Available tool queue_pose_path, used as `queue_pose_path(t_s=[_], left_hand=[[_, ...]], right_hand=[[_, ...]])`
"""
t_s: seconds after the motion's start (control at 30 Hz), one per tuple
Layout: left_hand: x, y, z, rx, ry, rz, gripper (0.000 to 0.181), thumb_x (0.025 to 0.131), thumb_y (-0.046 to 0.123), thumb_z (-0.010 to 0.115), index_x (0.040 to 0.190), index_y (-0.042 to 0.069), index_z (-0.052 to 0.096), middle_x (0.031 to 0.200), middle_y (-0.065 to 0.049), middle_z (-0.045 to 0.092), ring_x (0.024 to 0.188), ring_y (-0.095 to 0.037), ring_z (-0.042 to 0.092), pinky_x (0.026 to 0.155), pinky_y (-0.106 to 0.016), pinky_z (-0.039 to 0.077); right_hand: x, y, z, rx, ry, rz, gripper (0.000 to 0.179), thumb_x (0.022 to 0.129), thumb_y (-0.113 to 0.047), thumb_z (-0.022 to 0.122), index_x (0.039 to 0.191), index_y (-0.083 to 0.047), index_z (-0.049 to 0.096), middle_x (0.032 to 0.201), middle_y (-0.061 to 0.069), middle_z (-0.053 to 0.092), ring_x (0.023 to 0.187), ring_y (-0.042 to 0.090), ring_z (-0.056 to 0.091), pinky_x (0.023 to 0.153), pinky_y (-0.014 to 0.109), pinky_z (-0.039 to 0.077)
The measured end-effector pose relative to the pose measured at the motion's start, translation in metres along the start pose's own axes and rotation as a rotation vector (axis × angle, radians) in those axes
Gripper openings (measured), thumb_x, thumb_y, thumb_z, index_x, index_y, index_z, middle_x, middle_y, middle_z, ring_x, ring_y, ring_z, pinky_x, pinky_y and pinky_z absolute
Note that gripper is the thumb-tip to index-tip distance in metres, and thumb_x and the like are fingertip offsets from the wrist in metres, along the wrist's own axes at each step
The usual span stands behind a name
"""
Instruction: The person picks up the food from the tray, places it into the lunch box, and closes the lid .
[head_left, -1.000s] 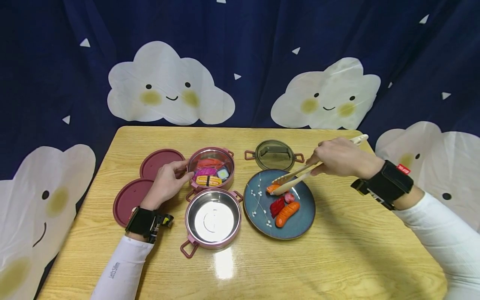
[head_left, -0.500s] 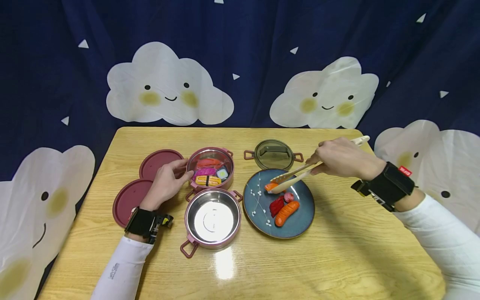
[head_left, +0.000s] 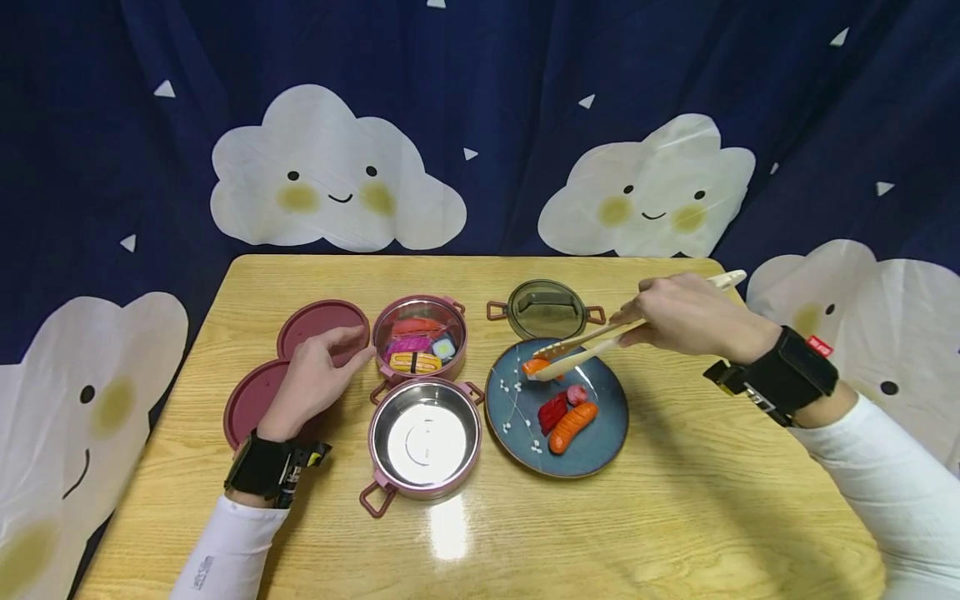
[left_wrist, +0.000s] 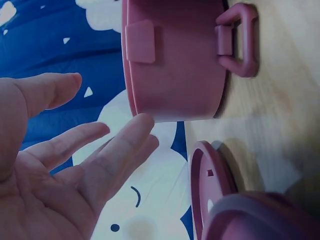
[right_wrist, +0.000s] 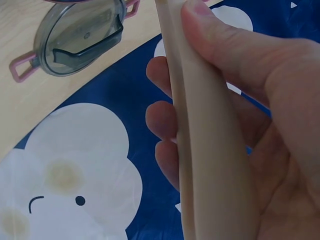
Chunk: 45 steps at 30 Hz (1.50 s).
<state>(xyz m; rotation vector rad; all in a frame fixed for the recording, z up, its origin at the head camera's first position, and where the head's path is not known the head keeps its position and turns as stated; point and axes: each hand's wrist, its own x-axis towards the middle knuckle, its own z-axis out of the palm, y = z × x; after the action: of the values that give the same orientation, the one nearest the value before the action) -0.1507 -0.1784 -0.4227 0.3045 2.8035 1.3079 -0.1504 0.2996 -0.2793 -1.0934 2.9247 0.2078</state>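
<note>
My right hand (head_left: 686,315) grips beige tongs (head_left: 573,361), thumb on one arm and fingers around the other in the right wrist view. The tong tips pinch a small orange toy sushi piece (head_left: 534,367), which overlaps the upper left of the blue plate (head_left: 609,404). On that plate lie a red piece (head_left: 552,413), a round pink piece (head_left: 577,395) and a ridged orange piece (head_left: 573,428). My left hand (head_left: 318,379) holds nothing, its fingers loosely bent beside a pink pot (left_wrist: 180,65). Inside this pot are several toy sushi pieces, one yellow with a black band (head_left: 415,362).
A second pink pot (head_left: 431,493) with a shiny steel inside stands in front of the first. Two dark red round lids (head_left: 251,404) lie under and beyond my left hand. Behind the plate is a see-through lid (head_left: 547,312) with two side handles.
My left hand has let go of the pot's rim and drawn back a little to the left. The tongs have shifted slightly left and up with the small orange piece.
</note>
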Motion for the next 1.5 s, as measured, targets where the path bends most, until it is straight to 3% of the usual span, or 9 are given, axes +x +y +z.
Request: queue_pose_path(t_s=[0.17,0.3,0.43,0.57,0.77,0.97,1.1,1.37,1.5], left_hand=[[-0.016,0.002,0.001,0.026,-0.033,0.004,0.048,0.103,0.031,0.071,0.141,0.002,0.066,0.136,-0.020,0.072,0.133,-0.038,0.064,0.111,-0.059,0.052],[-0.029,0.003,0.005,0.025,-0.059,-0.001,0.045,0.102,0.033,0.072,0.135,0.004,0.070,0.127,-0.017,0.076,0.121,-0.038,0.071,0.099,-0.055,0.059],[-0.039,0.001,0.010,-0.021,-0.108,-0.023,0.044,0.100,0.035,0.074,0.134,0.008,0.072,0.123,-0.013,0.079,0.112,-0.034,0.075,0.086,-0.040,0.063],[-0.045,-0.002,0.013,-0.079,-0.149,-0.019,0.040,0.098,0.034,0.076,0.130,0.010,0.075,0.124,-0.010,0.079,0.109,-0.029,0.077,0.085,-0.031,0.064],[-0.048,-0.006,0.018,-0.091,-0.167,0.038,0.031,0.099,0.026,0.077,0.125,0.009,0.077,0.125,-0.011,0.078,0.115,-0.031,0.075,0.095,-0.041,0.064],[-0.050,-0.009,0.020,-0.111,-0.187,0.054,0.030,0.099,0.020,0.075,0.126,0.008,0.077,0.127,-0.012,0.077,0.117,-0.031,0.074,0.096,-0.042,0.064],[-0.051,-0.010,0.021,-0.121,-0.184,0.059,0.030,0.100,0.021,0.075,0.126,0.009,0.077,0.127,-0.012,0.077,0.118,-0.032,0.074,0.097,-0.042,0.064],[-0.050,-0.011,0.021,-0.177,-0.205,0.040,0.030,0.100,0.022,0.074,0.127,0.008,0.076,0.126,-0.013,0.077,0.115,-0.030,0.075,0.086,-0.020,0.062],[-0.050,-0.011,0.021,-0.184,-0.207,0.032,0.030,0.100,0.023,0.074,0.127,0.008,0.077,0.126,-0.013,0.077,0.114,-0.029,0.075,0.083,-0.016,0.060]], right_hand=[[-0.001,-0.004,-0.003,-0.002,0.021,0.004,0.027,0.083,-0.036,0.089,0.108,-0.025,0.085,0.078,-0.009,0.072,0.066,0.004,0.053,0.051,0.025,0.042],[-0.001,-0.007,-0.006,-0.015,0.050,-0.004,0.029,0.083,-0.036,0.090,0.109,-0.026,0.086,0.080,-0.007,0.074,0.064,0.004,0.052,0.049,0.024,0.041],[-0.001,-0.011,-0.010,-0.031,0.065,-0.020,0.031,0.083,-0.036,0.090,0.111,-0.025,0.085,0.084,-0.006,0.077,0.065,0.005,0.052,0.050,0.026,0.042],[0.000,-0.017,-0.014,-0.031,0.079,-0.036,0.034,0.083,-0.035,0.090,0.115,-0.025,0.084,0.083,-0.007,0.076,0.065,0.006,0.053,0.049,0.026,0.042],[0.002,-0.026,-0.018,-0.060,0.117,-0.072,0.035,0.084,-0.034,0.089,0.116,-0.024,0.084,0.085,-0.006,0.079,0.064,0.008,0.053,0.047,0.025,0.041],[0.004,-0.035,-0.023,-0.085,0.150,-0.119,0.034,0.083,-0.034,0.089,0.114,-0.021,0.084,0.104,-0.002,0.084,0.068,0.013,0.057,0.047,0.024,0.040],[0.008,-0.042,-0.026,-0.106,0.185,-0.149,0.032,0.081,-0.036,0.091,0.109,-0.023,0.084,0.104,-0.004,0.084,0.066,0.013,0.054,0.047,0.022,0.036],[0.018,-0.056,-0.030,-0.145,0.249,-0.199,0.027,0.081,-0.038,0.091,0.102,-0.023,0.083,0.090,-0.011,0.081,0.065,0.013,0.052,0.046,0.026,0.039],[0.023,-0.063,-0.031,-0.158,0.279,-0.220,0.025,0.082,-0.038,0.091,0.100,-0.024,0.083,0.091,-0.011,0.081,0.063,0.013,0.052,0.045,0.026,0.039]])
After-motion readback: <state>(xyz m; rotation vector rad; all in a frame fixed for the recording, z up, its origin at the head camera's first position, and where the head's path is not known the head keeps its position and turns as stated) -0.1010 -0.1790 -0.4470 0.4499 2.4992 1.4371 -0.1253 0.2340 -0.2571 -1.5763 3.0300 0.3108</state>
